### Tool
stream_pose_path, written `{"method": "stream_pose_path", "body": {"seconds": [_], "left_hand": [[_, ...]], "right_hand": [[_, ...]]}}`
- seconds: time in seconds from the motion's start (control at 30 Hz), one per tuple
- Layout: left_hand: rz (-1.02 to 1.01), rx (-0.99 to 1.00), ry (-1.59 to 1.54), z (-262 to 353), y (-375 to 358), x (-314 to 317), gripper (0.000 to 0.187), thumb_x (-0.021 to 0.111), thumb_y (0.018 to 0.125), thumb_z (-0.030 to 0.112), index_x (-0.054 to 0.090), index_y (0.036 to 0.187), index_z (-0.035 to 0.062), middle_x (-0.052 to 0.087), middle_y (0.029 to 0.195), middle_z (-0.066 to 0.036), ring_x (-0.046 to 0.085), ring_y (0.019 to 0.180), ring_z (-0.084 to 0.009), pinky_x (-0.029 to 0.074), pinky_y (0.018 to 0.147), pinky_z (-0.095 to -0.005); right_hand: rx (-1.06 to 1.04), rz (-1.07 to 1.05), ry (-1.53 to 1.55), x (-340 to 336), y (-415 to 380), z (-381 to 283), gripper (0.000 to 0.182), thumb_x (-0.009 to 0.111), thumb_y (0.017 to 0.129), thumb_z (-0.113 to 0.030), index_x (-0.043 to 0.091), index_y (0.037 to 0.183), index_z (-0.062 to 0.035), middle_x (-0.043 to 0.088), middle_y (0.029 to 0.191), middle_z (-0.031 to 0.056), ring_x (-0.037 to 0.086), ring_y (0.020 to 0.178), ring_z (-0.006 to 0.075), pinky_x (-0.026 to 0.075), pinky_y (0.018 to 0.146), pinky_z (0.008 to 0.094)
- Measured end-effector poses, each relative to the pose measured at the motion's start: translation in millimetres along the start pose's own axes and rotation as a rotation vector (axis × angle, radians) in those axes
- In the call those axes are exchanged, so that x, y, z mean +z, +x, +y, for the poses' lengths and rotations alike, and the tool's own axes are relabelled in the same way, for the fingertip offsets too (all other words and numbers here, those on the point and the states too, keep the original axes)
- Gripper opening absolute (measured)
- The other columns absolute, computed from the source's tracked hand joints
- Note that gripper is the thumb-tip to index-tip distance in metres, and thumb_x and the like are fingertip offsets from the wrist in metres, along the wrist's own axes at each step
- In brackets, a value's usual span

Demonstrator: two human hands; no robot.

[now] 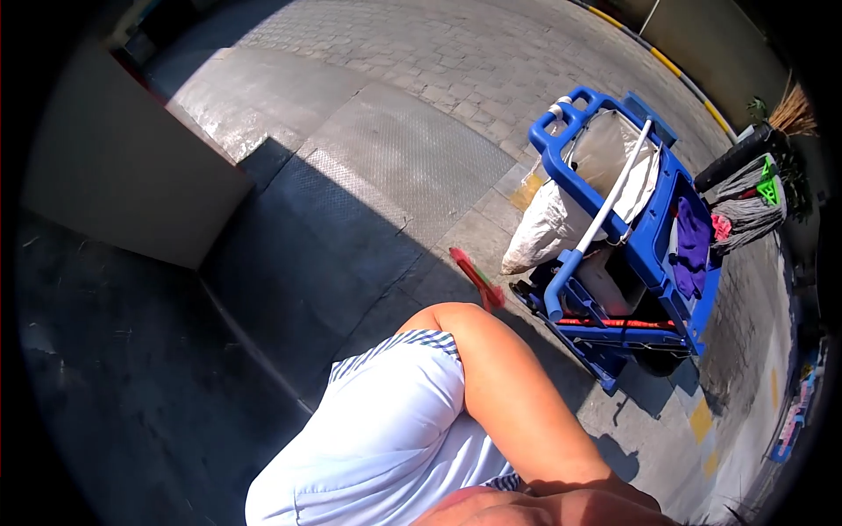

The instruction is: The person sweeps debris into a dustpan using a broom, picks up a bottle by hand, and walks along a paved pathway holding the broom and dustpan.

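Observation:
A bent bare arm reaches from a light blue sleeve with a striped cuff, and its forearm runs back toward the bottom edge. It appears to be my left arm. At that edge, shaded skin very close to the camera seems to include my left hand [561,507]; its fingers cannot be made out, nor whether it holds anything. No sign of my right hand shows. Beyond the elbow, apart from it, stands a blue cleaning cart [645,245] with a whitish bag [548,226], a white pole [614,188] and a purple cloth [691,250].
Grey mop heads [752,206] and a straw broom [794,112] are at the cart's far side. A red, narrow object [478,279] lies on the paving near the cart. A pale wall [132,167] stands at left, with a metal plate [408,140] in the ground.

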State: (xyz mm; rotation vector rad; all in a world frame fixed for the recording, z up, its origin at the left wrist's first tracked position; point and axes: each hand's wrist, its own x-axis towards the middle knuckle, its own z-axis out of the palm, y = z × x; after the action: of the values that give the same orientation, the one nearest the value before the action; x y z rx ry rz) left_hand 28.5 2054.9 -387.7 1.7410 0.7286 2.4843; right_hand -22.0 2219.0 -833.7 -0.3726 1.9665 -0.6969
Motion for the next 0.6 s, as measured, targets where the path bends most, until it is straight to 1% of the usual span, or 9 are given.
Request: {"method": "stream_pose_path", "body": {"seconds": [0.17, 0.3, 0.33, 0.37, 0.4, 0.47, 0.53, 0.6], "left_hand": [[0.032, 0.014, 0.071, -17, 8, 11, 0.020, 0.056, 0.088, 0.020, 0.055, 0.079, 0.0013, 0.056, 0.079, -0.013, 0.052, 0.078, -0.0301, 0.042, 0.066, -0.0378], [0.053, 0.035, 0.123, -26, 9, 18, 0.020, 0.056, 0.088, 0.019, 0.054, 0.078, 0.0015, 0.055, 0.079, -0.013, 0.052, 0.078, -0.0301, 0.041, 0.066, -0.0378], [0.063, 0.042, 0.142, -23, 7, 19, 0.020, 0.056, 0.087, 0.019, 0.054, 0.078, 0.0015, 0.055, 0.079, -0.013, 0.052, 0.078, -0.0301, 0.041, 0.066, -0.0378], [0.073, 0.045, 0.174, -19, 5, 21, 0.020, 0.056, 0.087, 0.019, 0.054, 0.078, 0.0016, 0.055, 0.079, -0.013, 0.052, 0.078, -0.0301, 0.041, 0.066, -0.0378], [0.079, 0.050, 0.199, -14, 4, 22, 0.020, 0.056, 0.087, 0.019, 0.054, 0.078, 0.0016, 0.055, 0.079, -0.013, 0.052, 0.078, -0.0301, 0.041, 0.066, -0.0378], [0.113, 0.044, 0.326, 8, -3, 23, 0.020, 0.056, 0.087, 0.019, 0.054, 0.078, 0.0017, 0.055, 0.079, -0.013, 0.052, 0.078, -0.0301, 0.041, 0.066, -0.0378], [0.165, -0.018, 0.564, 45, -11, 17, 0.020, 0.056, 0.087, 0.019, 0.054, 0.077, 0.0018, 0.055, 0.079, -0.013, 0.052, 0.078, -0.0301, 0.041, 0.066, -0.0378], [0.204, -0.292, 0.881, 88, -30, -1, 0.013, 0.059, 0.082, 0.017, 0.056, 0.080, 0.0042, 0.056, 0.086, -0.010, 0.052, 0.086, -0.0299, 0.044, 0.068, -0.0380]], "right_hand": [[-0.117, -0.103, 0.011, 13, 4, 3, 0.035, 0.069, 0.077, -0.015, 0.061, 0.104, 0.0064, 0.062, 0.081, 0.0030, 0.057, 0.074, 0.0084, 0.045, 0.062, 0.0263], [-0.298, -0.196, 0.119, 29, 13, -7, 0.035, 0.069, 0.078, -0.015, 0.061, 0.104, 0.0065, 0.062, 0.082, 0.0029, 0.057, 0.074, 0.0085, 0.045, 0.062, 0.0263], [-0.348, -0.217, 0.166, 33, 10, -20, 0.035, 0.069, 0.078, -0.015, 0.061, 0.104, 0.0066, 0.062, 0.082, 0.0029, 0.057, 0.074, 0.0086, 0.045, 0.062, 0.0263], [-0.310, -0.204, 0.272, 35, -5, -46, 0.033, 0.065, 0.078, -0.012, 0.061, 0.108, 0.0024, 0.063, 0.079, 0.0059, 0.057, 0.071, 0.0113, 0.045, 0.064, 0.0269], [-0.328, -0.215, 0.307, 34, -13, -73, 0.033, 0.065, 0.078, -0.012, 0.061, 0.108, 0.0019, 0.063, 0.079, 0.0063, 0.058, 0.071, 0.0116, 0.045, 0.064, 0.0270], [-0.381, -0.230, 0.238, 31, -26, -111, 0.033, 0.064, 0.078, -0.012, 0.061, 0.108, 0.0009, 0.063, 0.079, 0.0072, 0.058, 0.071, 0.0120, 0.045, 0.064, 0.0273], [-0.419, -0.221, 0.123, 25, -33, -139, 0.033, 0.064, 0.078, -0.011, 0.061, 0.109, -0.0001, 0.064, 0.079, 0.0080, 0.058, 0.071, 0.0125, 0.045, 0.065, 0.0275], [-0.429, -0.195, 0.015, 19, -35, -166, 0.033, 0.063, 0.078, -0.011, 0.061, 0.109, -0.0011, 0.064, 0.079, 0.0089, 0.058, 0.071, 0.0129, 0.045, 0.065, 0.0277]]}}
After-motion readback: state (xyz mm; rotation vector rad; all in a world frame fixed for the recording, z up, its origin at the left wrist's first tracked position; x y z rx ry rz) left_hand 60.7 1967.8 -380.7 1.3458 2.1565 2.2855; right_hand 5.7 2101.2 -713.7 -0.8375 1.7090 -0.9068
